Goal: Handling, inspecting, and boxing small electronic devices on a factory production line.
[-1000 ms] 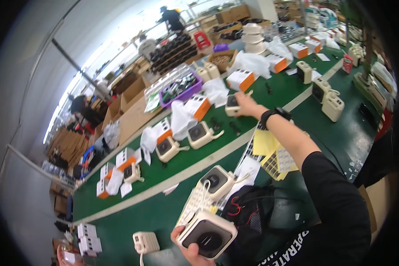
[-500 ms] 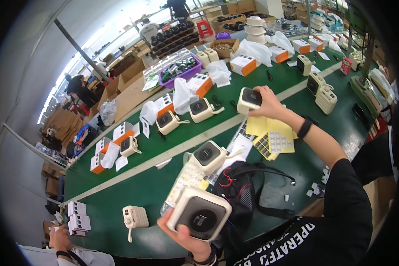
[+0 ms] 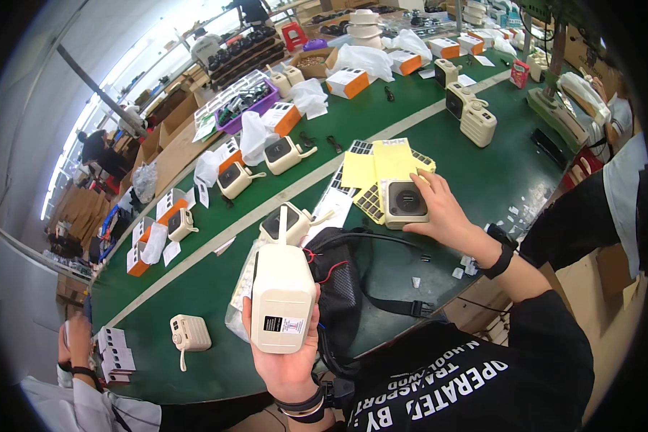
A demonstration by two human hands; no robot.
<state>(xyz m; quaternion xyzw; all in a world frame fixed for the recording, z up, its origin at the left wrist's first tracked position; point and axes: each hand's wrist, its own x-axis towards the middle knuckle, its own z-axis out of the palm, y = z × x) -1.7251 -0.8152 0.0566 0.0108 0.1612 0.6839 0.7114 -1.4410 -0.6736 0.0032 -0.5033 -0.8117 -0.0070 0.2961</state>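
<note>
In my left hand (image 3: 286, 371) sits a cream, rounded box-shaped device (image 3: 284, 284), gripped from below. A side with a black label and a white label faces me, and its strap points up. My right hand (image 3: 446, 216) grips a second cream device (image 3: 405, 204) by its right side; its dark square panel with a round centre faces me. This one is just in front of yellow sticker sheets (image 3: 371, 167). Another cream device (image 3: 281, 220) stands behind the one in my left hand, partly hidden. A black bag (image 3: 338, 288) lies to the right of my left hand.
Cream devices, orange-and-white boxes (image 3: 349, 83) and plastic bags (image 3: 255, 137) line the far side of the green table (image 3: 230, 302). A purple basket (image 3: 246, 104) stands behind them. One device (image 3: 191, 333) is at left, near white boxes (image 3: 115, 354) and a co-worker's hands (image 3: 78, 342).
My right hand has brought its device nearer, from the table's middle to beside the sticker sheets. My left hand has turned its device from the dark front to the labelled side.
</note>
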